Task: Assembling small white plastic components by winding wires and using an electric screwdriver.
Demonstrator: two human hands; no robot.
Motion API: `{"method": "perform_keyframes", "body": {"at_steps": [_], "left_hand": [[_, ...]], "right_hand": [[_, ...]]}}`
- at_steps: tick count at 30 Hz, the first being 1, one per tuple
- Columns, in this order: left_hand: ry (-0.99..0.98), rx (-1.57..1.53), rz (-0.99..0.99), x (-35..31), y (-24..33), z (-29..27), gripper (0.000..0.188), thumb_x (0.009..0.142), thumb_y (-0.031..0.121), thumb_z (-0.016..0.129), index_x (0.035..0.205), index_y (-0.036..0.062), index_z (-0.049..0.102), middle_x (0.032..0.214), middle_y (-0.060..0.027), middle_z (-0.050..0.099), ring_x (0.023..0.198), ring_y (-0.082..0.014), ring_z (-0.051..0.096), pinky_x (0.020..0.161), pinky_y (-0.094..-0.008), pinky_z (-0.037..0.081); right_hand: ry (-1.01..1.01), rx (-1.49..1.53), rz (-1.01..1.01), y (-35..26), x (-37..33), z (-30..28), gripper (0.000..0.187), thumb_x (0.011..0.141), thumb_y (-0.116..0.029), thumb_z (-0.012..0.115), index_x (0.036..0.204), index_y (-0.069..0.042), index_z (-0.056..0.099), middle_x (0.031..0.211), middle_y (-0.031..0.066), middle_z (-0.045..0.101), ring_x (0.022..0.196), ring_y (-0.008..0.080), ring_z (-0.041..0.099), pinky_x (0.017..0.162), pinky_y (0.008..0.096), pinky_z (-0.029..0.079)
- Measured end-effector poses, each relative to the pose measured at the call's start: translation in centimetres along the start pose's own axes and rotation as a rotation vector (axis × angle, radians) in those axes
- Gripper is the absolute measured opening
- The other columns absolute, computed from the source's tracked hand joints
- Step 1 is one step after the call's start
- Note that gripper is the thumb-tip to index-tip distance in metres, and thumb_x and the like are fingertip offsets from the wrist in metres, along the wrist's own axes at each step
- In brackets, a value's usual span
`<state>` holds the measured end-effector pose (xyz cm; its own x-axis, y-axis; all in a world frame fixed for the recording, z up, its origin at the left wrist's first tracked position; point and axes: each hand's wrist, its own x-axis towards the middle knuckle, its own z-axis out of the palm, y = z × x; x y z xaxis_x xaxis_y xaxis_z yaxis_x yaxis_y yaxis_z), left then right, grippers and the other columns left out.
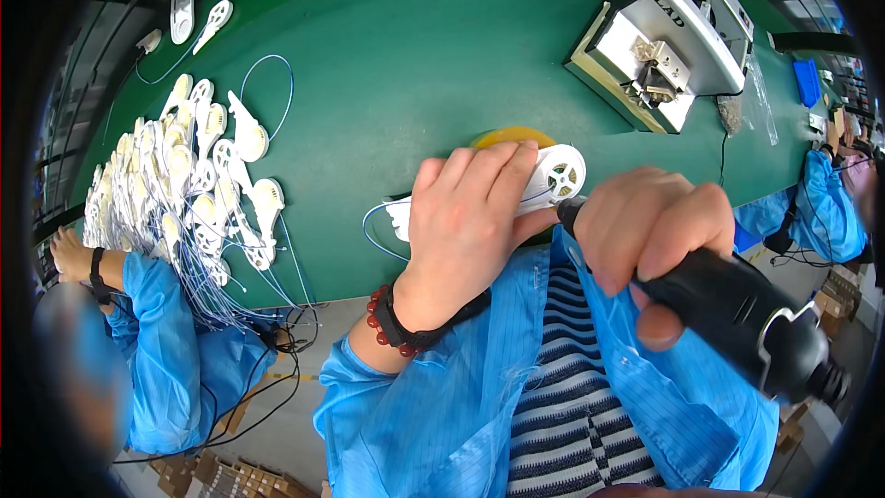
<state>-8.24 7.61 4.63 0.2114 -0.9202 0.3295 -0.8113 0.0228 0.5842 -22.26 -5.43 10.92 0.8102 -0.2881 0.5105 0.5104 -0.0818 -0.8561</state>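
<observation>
My left hand (473,212) is closed over a white plastic part (538,186), pressing it down at the table's near side. The part's round end carries a spoked wheel (560,171), and a thin blue cable (371,221) loops out at its left. Behind my fingers shows the curved edge of a yellow ring-shaped thing (513,136), mostly covered. My right hand (650,235) is wrapped round a black electric screwdriver (737,309), held tilted. Its nose lies close beside the wheel end; whether the tip touches the part is hidden.
A heap of similar white parts (175,166) with blue cables covers the left of the green table (396,55). A silver-and-black box-shaped machine (668,41) stands at the back right. Another person's hand (71,254) rests by the heap; a blue-sleeved worker (825,203) is far right.
</observation>
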Motion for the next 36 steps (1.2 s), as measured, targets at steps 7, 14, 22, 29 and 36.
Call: {"method": "perform_keyframes", "body": {"at_steps": [7,14,22,29,36], "left_hand": [[0.008,0.010,-0.013,0.1,0.0,-0.2,0.064,0.063,0.032,0.084,0.119,0.0062,0.065,0.111,-0.0041,0.066,0.094,-0.0222,0.061,0.077,-0.0353,0.042],[-0.030,-0.017,-0.026,0.5,0.7,-0.8,0.066,0.057,0.026,0.089,0.117,0.0071,0.068,0.113,-0.0048,0.069,0.095,-0.0240,0.064,0.077,-0.0357,0.044],[0.046,0.025,-0.004,0.7,1.2,-2.4,0.051,0.069,0.013,0.084,0.116,0.0052,0.068,0.124,-0.0083,0.064,0.111,-0.0297,0.061,0.090,-0.0400,0.045],[0.193,-0.100,-0.021,-0.1,1.1,-1.7,0.038,0.071,0.005,0.082,0.108,0.0052,0.070,0.113,-0.0078,0.068,0.098,-0.0278,0.064,0.082,-0.0371,0.046],[0.171,-0.172,0.029,0.0,1.9,-1.3,0.031,0.074,-0.003,0.077,0.104,0.0029,0.069,0.106,-0.0100,0.068,0.092,-0.0286,0.063,0.080,-0.0373,0.049]], "right_hand": [[-0.159,-0.079,-0.025,-0.4,0.9,-0.5,0.046,0.082,-0.033,0.085,0.103,-0.008,0.053,0.079,0.0070,0.069,0.063,0.0198,0.066,0.056,0.0333,0.054],[0.182,-0.066,-0.214,-2.6,-1.4,-2.7,0.042,0.088,-0.041,0.078,0.103,-0.012,0.050,0.076,0.0006,0.064,0.060,0.0145,0.060,0.052,0.0294,0.048],[0.578,-0.087,0.027,3.2,-4.9,-3.8,0.035,0.094,-0.032,0.070,0.104,-0.008,0.046,0.072,0.0060,0.054,0.063,0.0174,0.054,0.061,0.0348,0.045],[0.546,-0.056,0.037,4.1,-4.5,-3.9,0.035,0.094,-0.032,0.070,0.106,-0.009,0.046,0.074,0.0073,0.056,0.063,0.0173,0.054,0.061,0.0346,0.046],[0.504,0.014,-0.032,2.5,-3.5,-4.3,0.032,0.094,-0.019,0.069,0.108,-0.005,0.044,0.077,0.0097,0.059,0.066,0.0168,0.057,0.063,0.0331,0.050]]}}
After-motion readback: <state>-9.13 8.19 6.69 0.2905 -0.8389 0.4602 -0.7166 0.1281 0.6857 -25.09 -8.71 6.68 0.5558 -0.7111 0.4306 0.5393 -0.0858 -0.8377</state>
